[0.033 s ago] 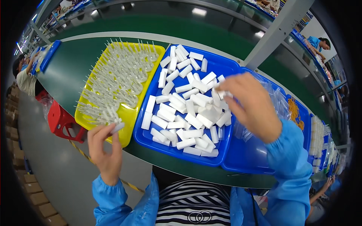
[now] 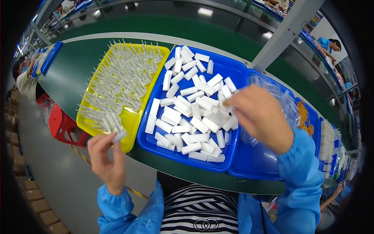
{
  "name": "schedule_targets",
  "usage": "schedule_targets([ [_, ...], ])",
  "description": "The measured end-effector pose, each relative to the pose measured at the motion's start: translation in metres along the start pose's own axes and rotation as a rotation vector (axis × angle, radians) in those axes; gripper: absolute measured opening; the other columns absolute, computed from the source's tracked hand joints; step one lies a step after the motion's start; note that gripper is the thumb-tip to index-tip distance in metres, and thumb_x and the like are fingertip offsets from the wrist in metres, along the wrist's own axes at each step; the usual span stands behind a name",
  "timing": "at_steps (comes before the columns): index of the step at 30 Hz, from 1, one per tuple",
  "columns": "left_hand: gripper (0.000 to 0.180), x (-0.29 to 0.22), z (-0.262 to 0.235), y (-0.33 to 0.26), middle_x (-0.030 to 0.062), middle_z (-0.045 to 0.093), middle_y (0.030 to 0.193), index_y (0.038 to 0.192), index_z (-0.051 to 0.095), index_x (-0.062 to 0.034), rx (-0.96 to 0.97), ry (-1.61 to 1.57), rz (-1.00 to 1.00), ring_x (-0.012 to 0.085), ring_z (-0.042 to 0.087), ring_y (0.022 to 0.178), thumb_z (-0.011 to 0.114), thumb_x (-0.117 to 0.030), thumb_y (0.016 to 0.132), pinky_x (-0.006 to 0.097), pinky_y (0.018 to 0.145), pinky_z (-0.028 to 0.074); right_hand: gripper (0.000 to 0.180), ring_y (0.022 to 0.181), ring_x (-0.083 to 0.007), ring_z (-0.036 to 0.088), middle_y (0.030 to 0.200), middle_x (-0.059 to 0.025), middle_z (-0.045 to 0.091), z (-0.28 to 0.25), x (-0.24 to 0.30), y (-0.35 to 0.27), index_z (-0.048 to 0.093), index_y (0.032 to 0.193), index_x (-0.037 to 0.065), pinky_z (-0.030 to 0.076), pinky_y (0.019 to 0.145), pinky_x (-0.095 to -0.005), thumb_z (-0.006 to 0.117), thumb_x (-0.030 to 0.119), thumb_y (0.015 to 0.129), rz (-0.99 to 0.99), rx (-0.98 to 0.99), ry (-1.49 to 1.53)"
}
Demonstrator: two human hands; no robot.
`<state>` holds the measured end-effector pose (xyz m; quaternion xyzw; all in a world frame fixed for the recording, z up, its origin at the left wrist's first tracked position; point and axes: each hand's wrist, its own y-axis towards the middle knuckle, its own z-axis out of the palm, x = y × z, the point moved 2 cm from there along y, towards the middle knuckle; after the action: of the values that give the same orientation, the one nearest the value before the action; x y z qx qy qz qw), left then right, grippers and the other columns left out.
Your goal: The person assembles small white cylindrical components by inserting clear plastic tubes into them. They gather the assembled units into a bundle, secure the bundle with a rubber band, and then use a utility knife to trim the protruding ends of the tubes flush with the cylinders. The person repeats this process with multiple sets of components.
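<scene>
My left hand (image 2: 105, 156) is by the near corner of the yellow tray (image 2: 130, 124) and pinches a small clear plastic pronged piece (image 2: 116, 130). The tray holds several rows of the same clear pronged pieces (image 2: 120, 82). My right hand (image 2: 259, 113), blurred, hovers over the right side of the blue tray (image 2: 233, 66), its fingertips closed on a white rectangular block (image 2: 225, 104). Several loose white blocks (image 2: 187, 113) fill this tray. Both sleeves are blue.
A second blue tray (image 2: 253, 163) to the right holds clear plastic bags (image 2: 276, 93). Farther right are orange bands (image 2: 306, 117) and stacked white parts (image 2: 327, 140). The trays sit on a green belt (image 2: 70, 66). A red stool (image 2: 62, 124) stands at left, near a seated person (image 2: 25, 82).
</scene>
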<state>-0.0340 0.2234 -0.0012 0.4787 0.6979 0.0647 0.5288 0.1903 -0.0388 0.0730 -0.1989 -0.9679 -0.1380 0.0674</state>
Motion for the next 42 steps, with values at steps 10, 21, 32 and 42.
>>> schedule_targets([
  [10, 0.030, -0.073, 0.071, -0.049, 0.0096, 0.053, 0.102, 0.099, 0.059, -0.0013, 0.393, -0.642, -0.251, 0.0175, 0.057, 0.088, 0.071, 0.012, 0.075, 0.030, 0.080, 0.050, 0.020, 0.090, -0.0199, 0.057, 0.090, -0.0033, 0.060, 0.030, 0.008, -0.028, 0.063, 0.095, 0.009, 0.044, 0.076, -0.0335, 0.063, 0.009, 0.075, -0.109, 0.087, -0.217],
  [21, 0.037, -0.092, 0.085, -0.055, 0.0085, 0.058, 0.097, 0.103, 0.068, -0.0057, 0.445, -0.311, 0.091, 0.0201, 0.058, 0.084, 0.075, 0.011, 0.071, 0.028, 0.073, 0.048, 0.018, 0.083, -0.0248, 0.064, 0.078, -0.0057, 0.067, 0.043, 0.010, -0.025, 0.062, 0.096, 0.005, 0.048, 0.077, -0.0341, 0.064, 0.012, 0.079, -0.149, 0.065, -0.110],
  [32, 0.035, -0.107, 0.078, -0.063, 0.0081, 0.057, 0.099, 0.103, 0.072, -0.0069, 0.672, -0.573, 0.012, 0.0162, 0.059, 0.083, 0.076, 0.009, 0.073, 0.025, 0.067, 0.049, 0.028, 0.099, -0.0163, 0.064, 0.112, -0.0207, 0.067, 0.035, 0.033, -0.071, 0.046, 0.120, -0.001, 0.049, 0.085, -0.0271, 0.058, 0.011, 0.098, 0.681, -0.256, 1.651],
  [42, 0.032, -0.110, 0.082, -0.068, 0.0089, 0.055, 0.100, 0.104, 0.071, -0.0057, 0.681, -0.636, -0.024, 0.0155, 0.057, 0.082, 0.076, 0.008, 0.076, 0.024, 0.067, 0.048, 0.021, 0.101, -0.0119, 0.063, 0.107, -0.0163, 0.071, 0.041, 0.031, -0.092, 0.052, 0.111, -0.001, 0.047, 0.090, -0.0270, 0.059, 0.012, 0.097, 0.718, -0.227, 1.549],
])
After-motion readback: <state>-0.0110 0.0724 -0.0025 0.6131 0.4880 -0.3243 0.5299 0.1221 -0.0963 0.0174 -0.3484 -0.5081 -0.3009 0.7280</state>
